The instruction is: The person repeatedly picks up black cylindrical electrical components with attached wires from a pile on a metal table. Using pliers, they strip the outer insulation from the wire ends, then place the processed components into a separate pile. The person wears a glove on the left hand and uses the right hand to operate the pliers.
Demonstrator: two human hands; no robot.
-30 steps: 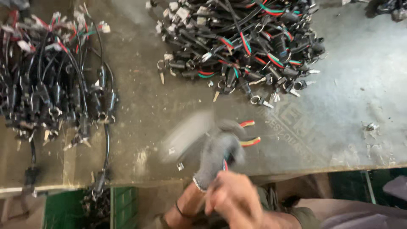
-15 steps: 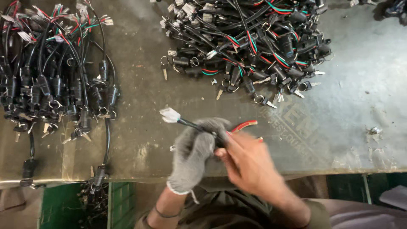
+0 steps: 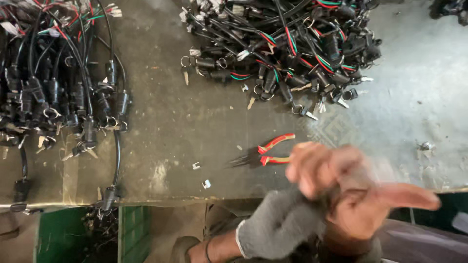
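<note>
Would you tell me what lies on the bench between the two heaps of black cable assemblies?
In the head view, mostly bare, stained bench top separates the left heap from the right heap. The red-handled pliers lie nearer the person, below the right heap.

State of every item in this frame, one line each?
Left hand: gloved in grey, pressed against right hand.
Right hand: bare, motion-blurred, any grip unclear.
Pliers: lying flat on bench, untouched.
Right cable pile: loose, tangled.
Left cable pile: laid out, some hanging over bench edge.

Bench point(image 3: 195, 122): 2 cable piles point(image 3: 287, 44), pliers point(image 3: 265, 153).
</note>
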